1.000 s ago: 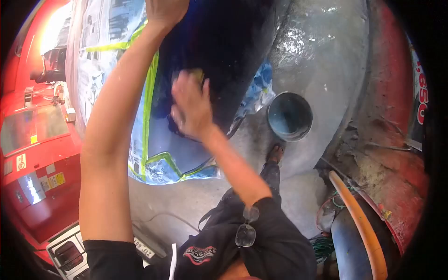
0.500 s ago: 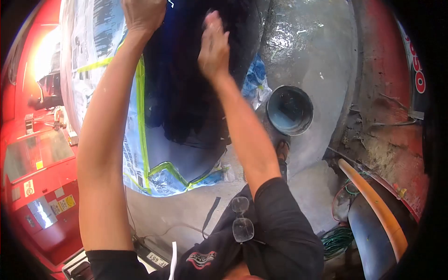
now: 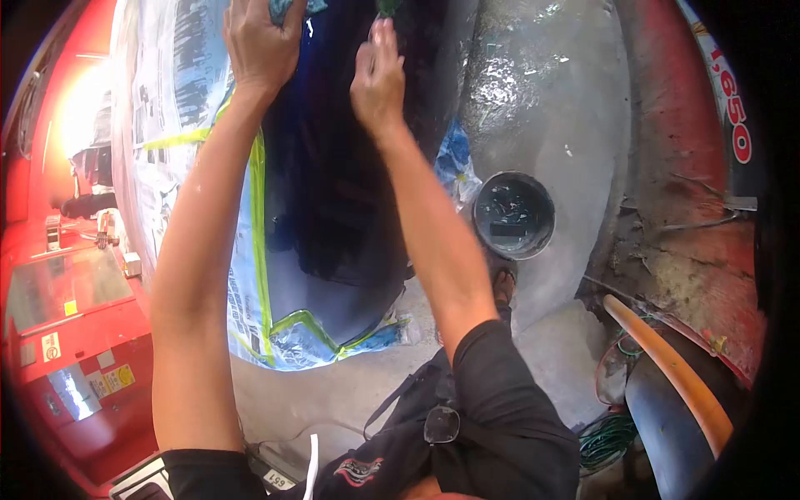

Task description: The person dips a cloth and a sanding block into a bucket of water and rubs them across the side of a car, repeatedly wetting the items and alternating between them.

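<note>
Near the top edge, my left hand [image 3: 262, 46] is closed on a wet-looking blue cloth [image 3: 293, 8], partly cut off by the frame. Under both arms curves a glossy dark car panel [image 3: 333, 208], wet in places. My right hand [image 3: 380, 83] is over its middle, fingers close together and pointing away from me. A small dark-green piece [image 3: 388, 7] shows at those fingertips; what it is I cannot make out. Masking film [image 3: 187, 67] with yellow-green tape [image 3: 257, 217] borders the panel on the left and along its near end.
A bucket of water [image 3: 514, 215] stands on the wet concrete floor [image 3: 583, 150], close to my foot [image 3: 504, 285]. Red equipment [image 3: 75, 333] is on the left. At right lie an orange curved part [image 3: 667, 367] and a coiled green cord [image 3: 604, 442].
The view has shifted, so both hands sit lower or more fully in frame. The blue cloth in my left hand and the green piece by my right fingertips now show.
</note>
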{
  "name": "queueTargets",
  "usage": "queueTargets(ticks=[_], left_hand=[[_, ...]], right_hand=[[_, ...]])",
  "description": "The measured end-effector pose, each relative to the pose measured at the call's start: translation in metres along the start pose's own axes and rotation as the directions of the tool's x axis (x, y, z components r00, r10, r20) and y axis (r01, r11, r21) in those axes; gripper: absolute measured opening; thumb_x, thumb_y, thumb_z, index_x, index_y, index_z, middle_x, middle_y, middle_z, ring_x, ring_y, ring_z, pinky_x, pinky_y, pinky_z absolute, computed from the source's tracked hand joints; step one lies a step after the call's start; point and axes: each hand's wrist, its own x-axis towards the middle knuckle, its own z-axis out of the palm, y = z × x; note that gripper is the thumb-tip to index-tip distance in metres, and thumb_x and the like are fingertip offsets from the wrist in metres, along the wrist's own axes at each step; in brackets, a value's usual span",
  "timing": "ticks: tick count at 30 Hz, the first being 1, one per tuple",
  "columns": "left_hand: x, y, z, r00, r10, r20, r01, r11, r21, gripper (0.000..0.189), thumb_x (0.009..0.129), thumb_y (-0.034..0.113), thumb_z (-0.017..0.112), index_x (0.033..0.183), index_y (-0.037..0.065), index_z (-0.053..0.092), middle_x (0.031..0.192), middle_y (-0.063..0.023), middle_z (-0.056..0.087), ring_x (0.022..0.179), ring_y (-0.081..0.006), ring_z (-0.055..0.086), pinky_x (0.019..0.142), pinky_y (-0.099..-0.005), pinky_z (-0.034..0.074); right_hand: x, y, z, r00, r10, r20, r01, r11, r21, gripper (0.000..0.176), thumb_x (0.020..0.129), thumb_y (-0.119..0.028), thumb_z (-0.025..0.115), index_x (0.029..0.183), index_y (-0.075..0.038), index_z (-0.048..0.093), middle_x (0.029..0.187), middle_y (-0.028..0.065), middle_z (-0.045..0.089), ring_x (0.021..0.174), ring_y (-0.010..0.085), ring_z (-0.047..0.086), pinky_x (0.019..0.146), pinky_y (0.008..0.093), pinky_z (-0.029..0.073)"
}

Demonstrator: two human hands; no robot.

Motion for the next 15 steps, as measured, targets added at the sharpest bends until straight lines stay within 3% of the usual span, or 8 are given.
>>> queueTargets(ticks=[3,8,11,13,15], left_hand=[[-0.001,-0.014,0.006,0.999,0.033,-0.017,-0.032,0.997,0.071,0.030,0.094,0.034,0.079,0.099,0.005,0.073,0.108,-0.0133,0.073,0.103,-0.0344,0.066,0.095,-0.0452,0.048],[-0.003,-0.011,0.004,1.000,0.001,0.005,-0.002,1.000,0.021,0.033,0.094,0.036,0.079,0.099,0.004,0.074,0.109,-0.0145,0.072,0.105,-0.0346,0.066,0.096,-0.0449,0.048],[-0.002,-0.010,0.004,0.999,0.032,-0.018,-0.032,0.999,0.033,0.033,0.094,0.035,0.079,0.099,0.003,0.074,0.110,-0.0145,0.072,0.105,-0.0346,0.065,0.095,-0.0448,0.049],[0.002,-0.011,0.002,0.999,0.037,-0.027,-0.036,0.999,0.040,0.033,0.094,0.035,0.080,0.100,0.003,0.074,0.110,-0.0146,0.072,0.105,-0.0346,0.065,0.096,-0.0449,0.049],[0.000,-0.007,-0.001,1.000,0.005,0.000,-0.005,0.999,0.035,0.032,0.094,0.035,0.080,0.100,0.003,0.074,0.110,-0.0148,0.072,0.105,-0.0348,0.065,0.096,-0.0451,0.049]], right_hand=[[-0.082,-0.015,-0.012,0.995,0.027,0.100,-0.019,0.997,-0.081,0.059,0.113,-0.031,0.039,0.163,0.000,0.033,0.172,0.0236,0.026,0.160,0.0425,0.021,0.125,0.0648,0.017],[0.002,-0.020,0.016,0.995,0.101,-0.026,-0.098,0.992,0.083,0.059,0.116,-0.036,0.032,0.162,0.001,0.033,0.171,0.0249,0.026,0.160,0.0428,0.021,0.123,0.0704,0.008],[-0.016,-0.012,-0.017,0.988,0.044,0.150,-0.052,0.997,0.050,0.059,0.116,-0.036,0.031,0.163,-0.001,0.033,0.172,0.0235,0.026,0.160,0.0423,0.019,0.124,0.0698,0.007],[-0.042,-0.004,-0.018,0.984,0.119,0.132,-0.116,0.993,-0.031,0.059,0.116,-0.036,0.030,0.163,0.000,0.031,0.172,0.0226,0.024,0.161,0.0389,0.019,0.125,0.0676,0.008],[-0.013,-0.012,0.000,0.993,0.112,0.033,-0.115,0.990,0.079,0.060,0.116,-0.037,0.029,0.161,0.003,0.033,0.171,0.0241,0.028,0.160,0.0389,0.022,0.126,0.0657,0.010]])
